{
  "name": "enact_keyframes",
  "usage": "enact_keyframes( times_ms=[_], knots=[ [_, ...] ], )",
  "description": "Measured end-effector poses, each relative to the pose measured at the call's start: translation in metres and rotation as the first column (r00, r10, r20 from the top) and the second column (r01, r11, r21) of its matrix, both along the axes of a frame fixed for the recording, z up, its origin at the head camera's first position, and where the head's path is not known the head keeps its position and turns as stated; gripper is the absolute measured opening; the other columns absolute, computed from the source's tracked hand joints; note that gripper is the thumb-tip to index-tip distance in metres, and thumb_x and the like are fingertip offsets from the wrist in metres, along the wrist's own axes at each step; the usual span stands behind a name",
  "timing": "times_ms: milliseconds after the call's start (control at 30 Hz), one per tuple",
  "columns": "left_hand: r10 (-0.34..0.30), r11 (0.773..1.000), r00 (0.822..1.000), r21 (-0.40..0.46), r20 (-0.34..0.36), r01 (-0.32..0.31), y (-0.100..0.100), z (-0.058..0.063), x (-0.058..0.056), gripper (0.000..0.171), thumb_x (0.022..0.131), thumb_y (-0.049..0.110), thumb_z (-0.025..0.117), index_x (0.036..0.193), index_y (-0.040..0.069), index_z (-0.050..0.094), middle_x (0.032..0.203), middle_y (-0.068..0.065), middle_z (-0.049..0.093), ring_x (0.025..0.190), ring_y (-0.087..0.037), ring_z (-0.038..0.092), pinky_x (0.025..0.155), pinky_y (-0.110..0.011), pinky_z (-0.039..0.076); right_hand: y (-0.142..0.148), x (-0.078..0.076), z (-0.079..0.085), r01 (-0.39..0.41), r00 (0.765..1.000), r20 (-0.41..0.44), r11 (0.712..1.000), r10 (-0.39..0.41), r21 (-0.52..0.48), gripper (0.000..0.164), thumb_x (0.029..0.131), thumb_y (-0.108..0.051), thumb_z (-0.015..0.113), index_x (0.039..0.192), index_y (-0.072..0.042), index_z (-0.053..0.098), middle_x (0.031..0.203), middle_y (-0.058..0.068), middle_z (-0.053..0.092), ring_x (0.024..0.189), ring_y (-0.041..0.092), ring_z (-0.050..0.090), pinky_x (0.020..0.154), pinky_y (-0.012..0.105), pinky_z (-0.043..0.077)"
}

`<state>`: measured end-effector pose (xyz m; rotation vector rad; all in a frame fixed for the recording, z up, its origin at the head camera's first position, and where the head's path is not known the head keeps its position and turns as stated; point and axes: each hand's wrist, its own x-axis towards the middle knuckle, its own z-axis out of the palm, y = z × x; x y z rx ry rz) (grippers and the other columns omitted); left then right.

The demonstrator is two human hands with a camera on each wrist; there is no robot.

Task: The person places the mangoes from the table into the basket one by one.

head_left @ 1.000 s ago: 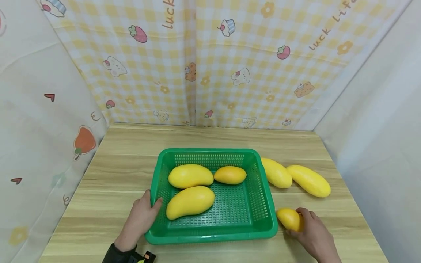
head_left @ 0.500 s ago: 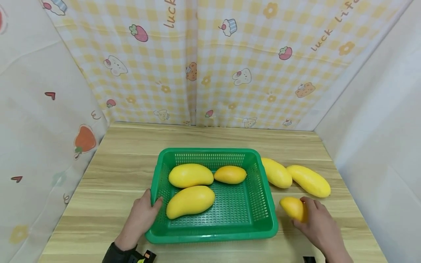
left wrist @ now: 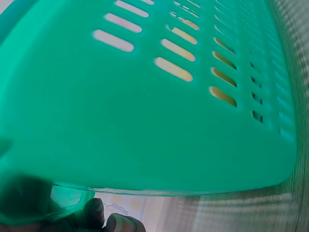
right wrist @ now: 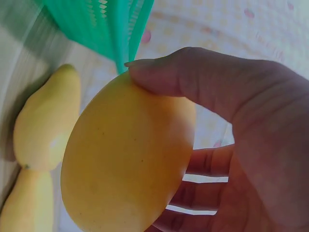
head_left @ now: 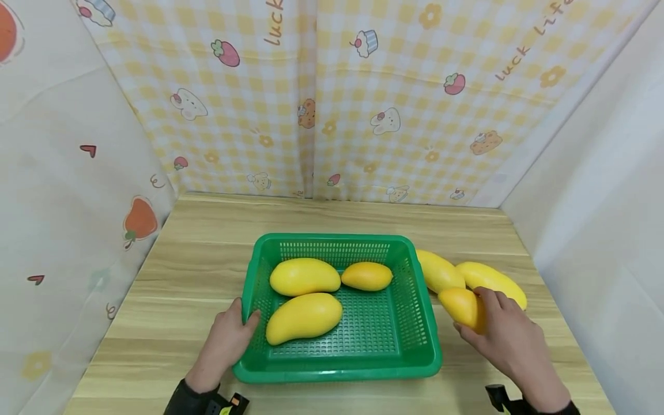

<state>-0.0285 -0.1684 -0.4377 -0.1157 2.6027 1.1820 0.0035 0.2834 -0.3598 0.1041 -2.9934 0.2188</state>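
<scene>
A green plastic basket (head_left: 332, 373) with slotted walls stands mid-table, two larger yellow mangoes (head_left: 304, 276) and a smaller orange-yellow one (head_left: 366, 276) lying inside. My left hand (head_left: 226, 340) grips its left rim, thumb over the inner side; the left wrist view is mostly filled by the basket's wall (left wrist: 120, 130). To the right of the basket, my right hand (head_left: 510, 334) holds an orange-yellow mango (head_left: 461, 306) between thumb and fingers. The right wrist view shows that mango (right wrist: 128, 154) up close, the thumb across its top and fingers behind.
Two yellow mangoes lie end to end right of the basket, one (head_left: 440, 271) against its wall and the other (head_left: 490, 279) partly behind my right hand. A checked curtain (head_left: 311, 104) closes the back of the wooden table (head_left: 207, 230); white cloth (head_left: 596, 230) hangs at the right.
My right hand has raised the mango from beside the basket's front right corner and carried it farther back, toward the two yellow mangoes. The left hand keeps its grip on the rim.
</scene>
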Motion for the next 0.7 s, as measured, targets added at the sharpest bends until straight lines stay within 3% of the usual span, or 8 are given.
enact_keyframes(
  times_ms=[200,467,700],
  knots=[
    [0.005,1.000,1.000,0.009,-0.014,-0.005,0.000,-0.001,0.001,0.030,0.098,0.019,0.050,0.108,-0.009,0.046,0.067,-0.006,0.043,0.058,-0.017,0.051,0.051,-0.030,0.046,-0.018,-0.010,0.012,-0.086,0.996,-0.027,0.996,0.087,0.021,0.068,0.069,-0.037,0.081,0.118,0.000,0.052,0.104,0.020,0.060,0.077,0.030,0.057,0.045,0.043,0.045],
    [0.007,1.000,1.000,0.029,-0.007,-0.007,0.000,-0.002,0.001,0.030,0.099,0.020,0.050,0.109,-0.008,0.047,0.068,-0.006,0.044,0.059,-0.016,0.051,0.051,-0.030,0.046,-0.044,-0.022,0.015,-0.203,0.976,-0.074,0.978,0.205,0.043,0.069,0.068,-0.040,0.082,0.116,0.000,0.054,0.104,0.017,0.061,0.083,0.031,0.060,0.048,0.040,0.048],
    [0.016,0.999,1.000,0.042,0.000,-0.016,0.001,-0.002,0.001,0.031,0.099,0.019,0.049,0.113,-0.008,0.046,0.069,-0.007,0.047,0.060,-0.016,0.055,0.052,-0.030,0.048,-0.067,-0.034,0.015,-0.297,0.953,-0.037,0.952,0.300,0.081,0.070,0.070,-0.044,0.081,0.117,0.000,0.054,0.101,0.014,0.061,0.080,0.027,0.059,0.048,0.033,0.046]
  ],
)
